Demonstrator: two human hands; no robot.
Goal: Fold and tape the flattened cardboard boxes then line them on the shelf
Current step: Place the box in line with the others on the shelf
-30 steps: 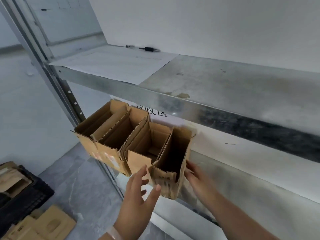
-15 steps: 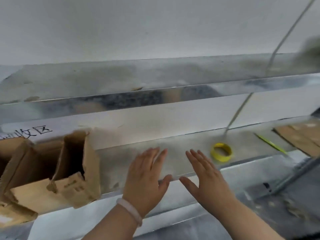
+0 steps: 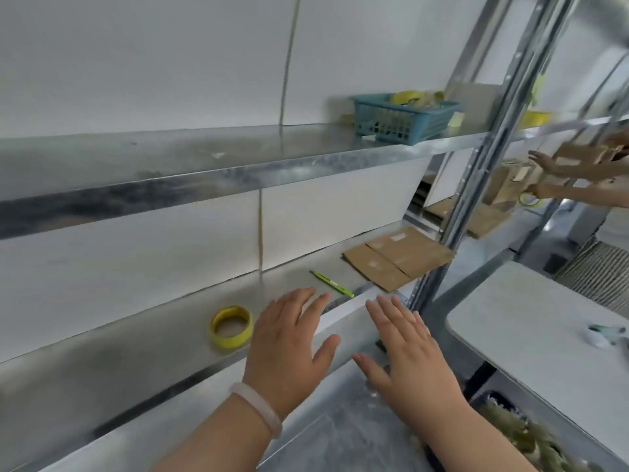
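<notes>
Flattened brown cardboard boxes lie stacked at the right end of the lower metal shelf. A yellow tape roll lies flat on that shelf, just left of my left hand. A green utility knife lies between the tape and the cardboard. My left hand hovers with straight spread fingers over the shelf's front edge and holds nothing. My right hand is beside it, also spread and holding nothing, in front of the shelf. The folded boxes are out of view.
A blue basket with yellow rolls sits on the upper shelf. A metal upright ends the rack at right. Beyond it another person's hands handle cardboard. A white table stands at right.
My view has swung right along the shelf, away from the row of folded boxes. Both hands let go of the last box and moved right, held flat, towards the tape and flattened cardboard.
</notes>
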